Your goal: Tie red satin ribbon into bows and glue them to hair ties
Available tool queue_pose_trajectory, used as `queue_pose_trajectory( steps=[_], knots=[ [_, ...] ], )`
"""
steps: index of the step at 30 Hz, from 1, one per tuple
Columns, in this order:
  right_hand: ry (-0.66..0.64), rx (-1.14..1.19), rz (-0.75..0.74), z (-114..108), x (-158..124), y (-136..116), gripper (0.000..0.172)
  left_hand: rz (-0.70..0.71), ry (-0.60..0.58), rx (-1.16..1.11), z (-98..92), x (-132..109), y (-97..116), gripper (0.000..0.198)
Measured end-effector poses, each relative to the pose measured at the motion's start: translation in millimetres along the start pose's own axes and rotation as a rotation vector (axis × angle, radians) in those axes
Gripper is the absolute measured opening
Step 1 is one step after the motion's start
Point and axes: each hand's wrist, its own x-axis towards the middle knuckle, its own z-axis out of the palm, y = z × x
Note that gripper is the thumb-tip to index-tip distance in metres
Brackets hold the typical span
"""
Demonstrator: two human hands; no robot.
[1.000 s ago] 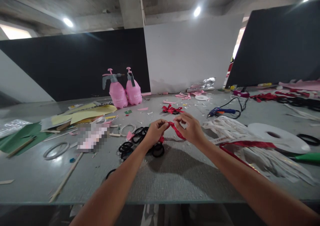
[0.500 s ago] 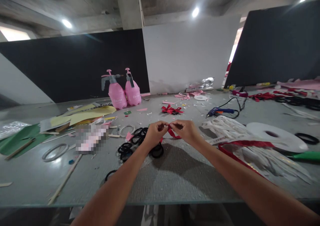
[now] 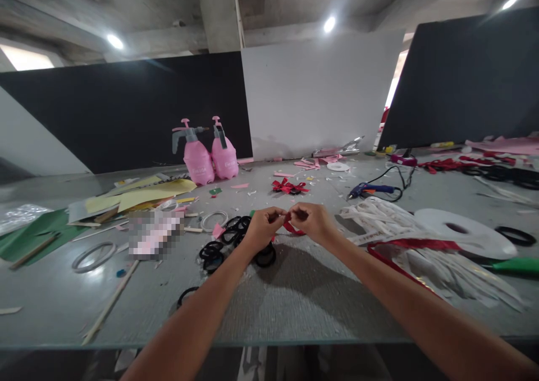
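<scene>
Between my two hands is a red ribbon (image 3: 293, 229), part of it hanging in a loop below the fingers. My left hand (image 3: 268, 226) pinches it from the left, fingertips closed together. My right hand (image 3: 310, 219) grips it from the right with curled fingers, close to touching the left fingertips. The fingers hide the middle of the ribbon. Black hair ties (image 3: 236, 229) lie in a heap beside and under my left forearm. Just beyond my hands rest finished-looking red ribbon bows (image 3: 289, 186) on the table.
A blue glue gun (image 3: 373, 189) with a black cord lies at right, behind a pile of white ribbon (image 3: 379, 218) and a white spool (image 3: 484, 241). Two pink spray bottles (image 3: 197, 162) stand at the back. Yellow paper (image 3: 155, 193), a wooden stick (image 3: 112, 302) and scraps cover the left side.
The fingers have shifted slightly on the ribbon, the right ones curling in more. The hanging loop shows a little differently. Everything on the table stays put.
</scene>
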Motion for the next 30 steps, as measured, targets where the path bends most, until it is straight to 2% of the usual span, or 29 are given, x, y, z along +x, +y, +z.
queue_pose_trajectory(
  steps=[4, 8, 14, 23, 30],
  knots=[
    [-0.039, 0.143, 0.054, -3, 1, 2, 0.018, 0.004, -0.038, -0.096, -3.8, 0, 5, 0.028],
    [-0.08, 0.206, 0.048, -7, 1, -1, 0.025, -0.03, -0.019, -0.112, -5.7, 0, 5, 0.029],
    [-0.071, 0.128, -0.028, -9, 1, -1, 0.022, 0.014, -0.004, 0.01, -5.4, -1, -3, 0.033],
    [-0.05, -0.045, -0.06, -2, -1, 0, 0.011, 0.013, 0.002, 0.055, 0.3, -2, -6, 0.03],
    [-0.096, 0.069, -0.06, -6, 0, 3, 0.021, -0.004, 0.008, 0.037, -2.5, -1, -7, 0.033]
  ],
)
